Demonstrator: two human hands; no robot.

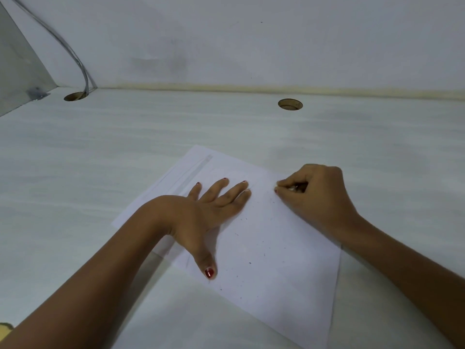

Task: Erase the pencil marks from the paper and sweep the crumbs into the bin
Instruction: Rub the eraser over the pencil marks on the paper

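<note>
A white sheet of paper (271, 260) lies at an angle on the pale desk (100, 159). My left hand (208, 210) presses flat on its left half, fingers straight and spread. My right hand (317, 195) rests on the paper's far right edge with its fingers curled, pinching a small pale eraser (293, 188) that is mostly hidden in the grip. Faint grey pencil lines (198, 170) show near the sheet's far left corner. Several small dark eraser crumbs (251, 258) are scattered over the middle of the sheet. No bin is in view.
Two round cable holes sit in the desk, one at the far left (74, 96) with a grey cable (73, 54) running into it, one at the far middle (290, 104). A white wall rises behind the desk. A grey panel (17, 71) closes the left side.
</note>
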